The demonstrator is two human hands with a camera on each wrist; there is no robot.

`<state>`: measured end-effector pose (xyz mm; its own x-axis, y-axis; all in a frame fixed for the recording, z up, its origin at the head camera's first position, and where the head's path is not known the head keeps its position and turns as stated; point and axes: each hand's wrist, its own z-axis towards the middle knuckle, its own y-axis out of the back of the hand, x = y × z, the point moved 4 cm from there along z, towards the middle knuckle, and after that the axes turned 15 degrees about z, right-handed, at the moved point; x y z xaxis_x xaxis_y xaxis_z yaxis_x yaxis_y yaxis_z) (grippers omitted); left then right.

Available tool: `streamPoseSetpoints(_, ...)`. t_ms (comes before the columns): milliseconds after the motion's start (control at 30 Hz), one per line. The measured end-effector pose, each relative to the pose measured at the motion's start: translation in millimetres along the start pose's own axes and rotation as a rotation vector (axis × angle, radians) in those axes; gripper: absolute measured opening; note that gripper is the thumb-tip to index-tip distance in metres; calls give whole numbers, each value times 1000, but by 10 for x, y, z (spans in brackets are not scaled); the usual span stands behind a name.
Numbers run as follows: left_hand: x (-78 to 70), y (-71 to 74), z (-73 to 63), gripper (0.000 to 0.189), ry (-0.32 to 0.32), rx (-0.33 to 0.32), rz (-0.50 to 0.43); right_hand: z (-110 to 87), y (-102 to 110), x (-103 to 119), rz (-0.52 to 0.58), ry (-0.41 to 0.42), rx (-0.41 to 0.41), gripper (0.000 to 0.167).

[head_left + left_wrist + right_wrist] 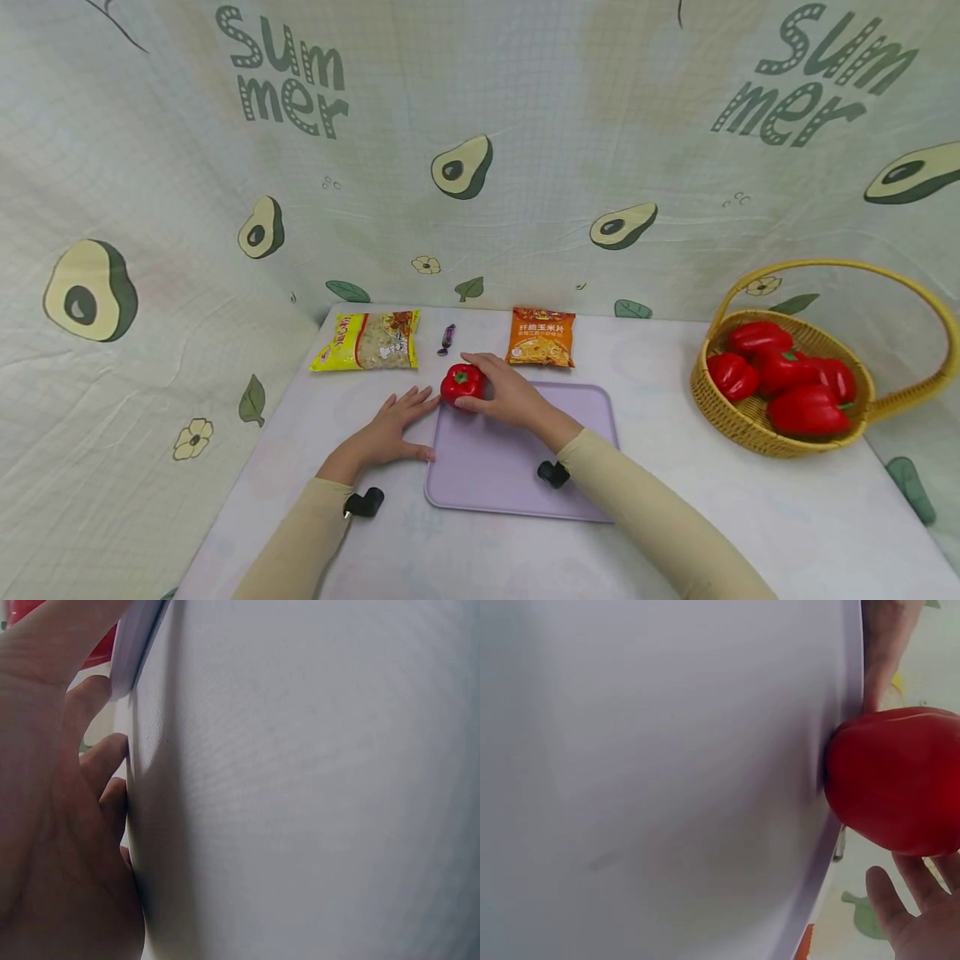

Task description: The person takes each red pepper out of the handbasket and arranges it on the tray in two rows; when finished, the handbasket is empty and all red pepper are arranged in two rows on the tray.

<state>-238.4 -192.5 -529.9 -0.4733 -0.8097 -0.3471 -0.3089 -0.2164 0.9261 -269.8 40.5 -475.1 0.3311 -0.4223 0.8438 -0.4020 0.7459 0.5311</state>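
A red bell pepper (pixel 462 382) with a green stem stands at the far left corner of a lilac tray (pixel 517 467). My right hand (pixel 517 396) holds it, thumb on the near side and fingers reaching round its far side. In the right wrist view the pepper (pixel 900 780) sits against the tray's rim (pixel 810 877), with fingers (pixel 922 915) below it. Palm down on the table, my left hand (pixel 390 429) has its fingers spread and its thumb at the tray's left edge. The left wrist view shows its fingertips close to the tray corner (pixel 131 652).
Behind the tray lie a yellow snack bag (pixel 372 340), a purple wrapped candy (pixel 447 339) and an orange snack bag (pixel 541 337). A yellow wicker basket (pixel 742 429) with a tall handle holds several red peppers (pixel 806 410) at the right. A patterned cloth (pixel 525 242) hangs at the back.
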Motion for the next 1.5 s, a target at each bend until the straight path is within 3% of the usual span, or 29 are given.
streamPoseSetpoints(633, 24, -34, 30, 100, 12, -8, 8, -113, 179, -64, -36, 0, -44, 80)
streamPoseSetpoints(1500, 39, -43, 18, 101, 12, -2, 19, -610, 634, -277, -58, -41, -124, 75)
